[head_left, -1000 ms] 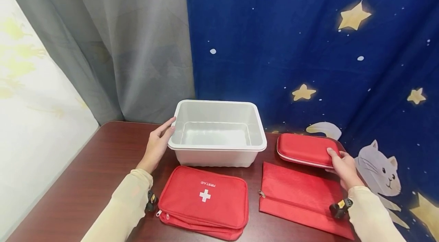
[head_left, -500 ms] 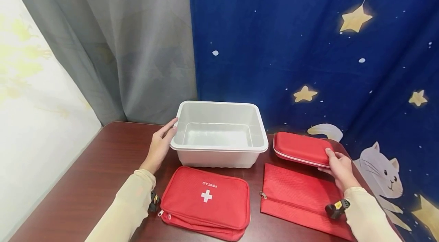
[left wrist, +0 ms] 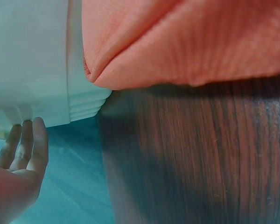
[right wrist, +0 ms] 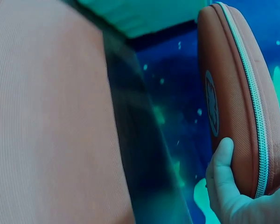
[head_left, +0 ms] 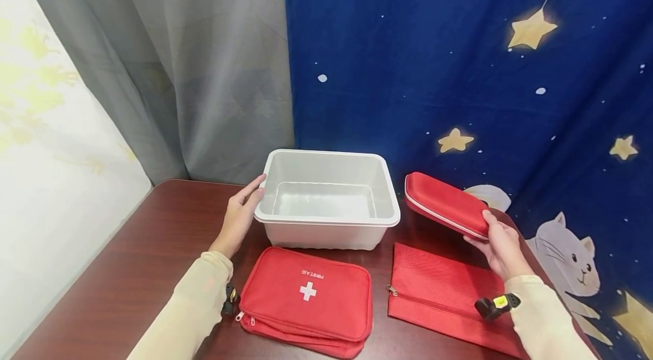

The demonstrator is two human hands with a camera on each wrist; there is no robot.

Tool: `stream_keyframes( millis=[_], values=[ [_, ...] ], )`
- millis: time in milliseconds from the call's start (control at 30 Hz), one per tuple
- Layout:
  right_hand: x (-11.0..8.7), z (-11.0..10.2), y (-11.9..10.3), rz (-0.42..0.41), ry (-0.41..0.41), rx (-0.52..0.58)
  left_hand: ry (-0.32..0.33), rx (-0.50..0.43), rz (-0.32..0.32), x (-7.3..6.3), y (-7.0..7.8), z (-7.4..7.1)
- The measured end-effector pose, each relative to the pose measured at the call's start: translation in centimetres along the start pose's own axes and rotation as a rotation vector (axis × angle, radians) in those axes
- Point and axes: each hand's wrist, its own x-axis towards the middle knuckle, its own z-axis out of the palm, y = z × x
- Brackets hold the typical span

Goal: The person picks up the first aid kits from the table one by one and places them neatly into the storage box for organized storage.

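My right hand (head_left: 502, 244) grips the right end of a red hard-shell zip case (head_left: 444, 204), thumb on top. The case tilts, its left end raised over the table's back edge. Its white zipper runs along the side, and the right wrist view shows an oval emblem on the case (right wrist: 238, 107). My left hand (head_left: 237, 218) rests its extended fingers against the left side of a white plastic bin (head_left: 321, 235). Those fingertips (left wrist: 38, 123) meet the bin's wall in the left wrist view. Nothing lies inside the bin.
A red first aid pouch (head_left: 306, 314) with a white cross lies in front of the bin on the dark wood table (head_left: 117, 280). To its right is a flat red zip pouch (head_left: 444, 280), partly under my right forearm. Grey and blue star-patterned curtains (head_left: 357, 37) hang behind.
My right hand has lifted the red case off the table, shifted it slightly left toward the bin and tilted its left end up. My left hand stays at the bin.
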Motion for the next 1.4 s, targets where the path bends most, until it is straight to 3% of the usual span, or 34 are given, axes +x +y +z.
stream_keyframes(
  millis=[467, 700, 833, 1000, 1233, 1400],
  values=[
    [-1.5, 2.0, -2.3, -0.019, -0.092, 0.186, 0.01, -0.001, 0.012, 0.2, 0.1, 0.2],
    [-2.5, 3.4, -3.1, -0.054, -0.14, 0.191, 0.035, -0.017, 0.047, 1.6, -3.1, 0.1],
    [-3.0, 4.3, -3.6, -0.087, -0.178, 0.181, 0.038, -0.018, 0.06, 1.7, -3.4, 0.0],
    [-3.5, 5.7, -4.0, -0.122, -0.211, 0.157, 0.027, -0.017, 0.04, 1.5, -3.0, -0.1],
    [-4.4, 7.9, -4.2, -0.133, -0.231, 0.053, 0.013, -0.015, 0.012, 0.2, -0.4, -0.1],
    [-4.8, 9.4, -4.3, -0.138, -0.235, 0.004, 0.013, -0.005, 0.022, 0.3, -0.6, 0.0]
  ],
)
